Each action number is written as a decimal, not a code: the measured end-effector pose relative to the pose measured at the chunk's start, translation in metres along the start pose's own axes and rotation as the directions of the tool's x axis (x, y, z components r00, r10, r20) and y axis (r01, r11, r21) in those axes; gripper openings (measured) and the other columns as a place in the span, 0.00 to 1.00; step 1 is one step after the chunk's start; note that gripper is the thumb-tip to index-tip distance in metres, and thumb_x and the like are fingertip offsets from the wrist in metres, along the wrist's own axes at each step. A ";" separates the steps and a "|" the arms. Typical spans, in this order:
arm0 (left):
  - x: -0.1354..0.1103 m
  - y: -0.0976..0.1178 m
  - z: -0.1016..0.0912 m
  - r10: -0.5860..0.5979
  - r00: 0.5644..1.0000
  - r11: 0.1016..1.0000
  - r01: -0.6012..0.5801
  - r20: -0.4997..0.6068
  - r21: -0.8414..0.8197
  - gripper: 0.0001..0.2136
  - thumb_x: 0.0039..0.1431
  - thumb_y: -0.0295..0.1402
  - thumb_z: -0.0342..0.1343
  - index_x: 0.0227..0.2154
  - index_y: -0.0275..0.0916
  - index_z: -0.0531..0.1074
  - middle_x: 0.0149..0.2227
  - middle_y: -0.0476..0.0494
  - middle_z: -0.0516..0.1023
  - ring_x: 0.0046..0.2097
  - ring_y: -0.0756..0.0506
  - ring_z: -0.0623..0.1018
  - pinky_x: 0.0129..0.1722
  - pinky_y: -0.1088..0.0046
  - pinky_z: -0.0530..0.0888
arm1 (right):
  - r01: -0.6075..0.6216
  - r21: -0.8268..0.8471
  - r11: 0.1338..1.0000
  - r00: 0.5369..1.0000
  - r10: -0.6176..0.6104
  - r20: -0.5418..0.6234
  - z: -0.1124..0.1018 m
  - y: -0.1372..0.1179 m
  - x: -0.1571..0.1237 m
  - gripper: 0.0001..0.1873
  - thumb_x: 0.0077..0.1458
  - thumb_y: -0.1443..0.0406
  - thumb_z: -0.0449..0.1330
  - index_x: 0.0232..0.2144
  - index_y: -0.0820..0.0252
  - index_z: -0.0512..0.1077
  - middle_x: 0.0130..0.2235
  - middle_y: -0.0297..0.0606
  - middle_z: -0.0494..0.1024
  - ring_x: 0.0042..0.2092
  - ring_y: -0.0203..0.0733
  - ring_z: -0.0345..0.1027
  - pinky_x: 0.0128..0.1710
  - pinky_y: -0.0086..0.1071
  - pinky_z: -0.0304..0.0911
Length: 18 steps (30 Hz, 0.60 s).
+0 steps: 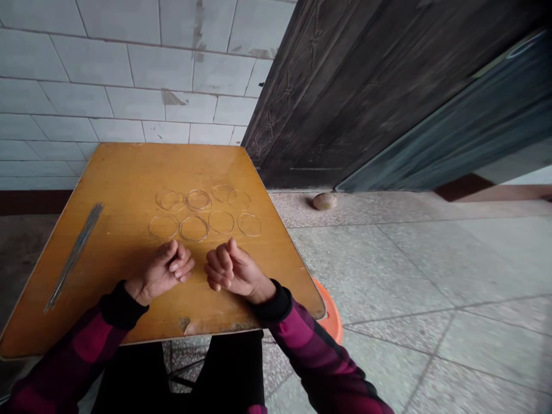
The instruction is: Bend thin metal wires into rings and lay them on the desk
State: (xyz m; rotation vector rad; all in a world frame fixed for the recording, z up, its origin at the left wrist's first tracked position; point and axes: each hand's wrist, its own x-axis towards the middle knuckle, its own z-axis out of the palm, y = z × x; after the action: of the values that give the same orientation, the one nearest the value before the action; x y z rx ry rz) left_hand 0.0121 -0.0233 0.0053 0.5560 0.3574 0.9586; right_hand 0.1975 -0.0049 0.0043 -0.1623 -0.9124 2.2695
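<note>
Both hands hover over the near half of the wooden table, a small gap between them. My left hand is closed, its fingers curled in and the thumb pressed against them. My right hand is closed too, thumb on top of the bent fingers. Whatever either may pinch is too thin or hidden to see. Just beyond the knuckles lie several thin wire rings in two rough rows, among them a ring at the right end and overlapping rings in the middle. A bundle of straight wires rests at the left.
A tiled wall stands behind the table, with a dark carved wooden door to its right. An orange stool shows below the table's right corner. One roundish object lies on the tiled floor.
</note>
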 end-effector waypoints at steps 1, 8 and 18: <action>0.001 0.000 -0.001 -0.004 1.000 1.000 0.005 -0.018 0.020 0.14 0.50 0.43 0.66 0.22 0.38 0.73 0.14 0.56 0.54 0.18 0.55 0.60 0.19 0.81 0.62 | -0.022 -0.009 1.000 1.000 0.022 -0.006 -0.001 0.000 0.000 0.27 0.60 0.47 0.56 0.19 0.60 0.65 0.17 0.25 0.62 0.18 0.28 0.58 0.23 0.26 0.69; 0.000 0.001 -0.009 -0.019 0.996 0.990 0.031 -0.091 0.136 0.14 0.49 0.42 0.67 0.24 0.35 0.75 0.14 0.57 0.58 0.16 0.57 0.56 0.17 0.81 0.57 | -0.178 -0.052 0.983 0.979 0.172 -0.108 -0.007 -0.001 0.000 0.15 0.55 0.56 0.65 0.31 0.65 0.75 0.17 0.27 0.72 0.15 0.27 0.62 0.23 0.25 0.72; -0.003 0.007 -0.010 -0.158 0.984 0.948 0.173 -0.078 0.268 0.14 0.51 0.44 0.65 0.27 0.36 0.77 0.12 0.56 0.60 0.15 0.56 0.57 0.17 0.79 0.58 | -0.336 -0.166 0.927 0.933 0.304 -0.194 -0.005 -0.002 -0.002 0.15 0.50 0.58 0.66 0.22 0.66 0.75 0.16 0.28 0.74 0.14 0.27 0.64 0.26 0.25 0.74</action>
State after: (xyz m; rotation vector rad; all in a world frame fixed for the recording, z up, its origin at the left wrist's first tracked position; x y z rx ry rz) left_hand 0.0008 -0.0201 0.0016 0.7404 0.5845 0.7672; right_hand 0.2023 -0.0021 0.0018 -0.6220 -1.0848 2.4109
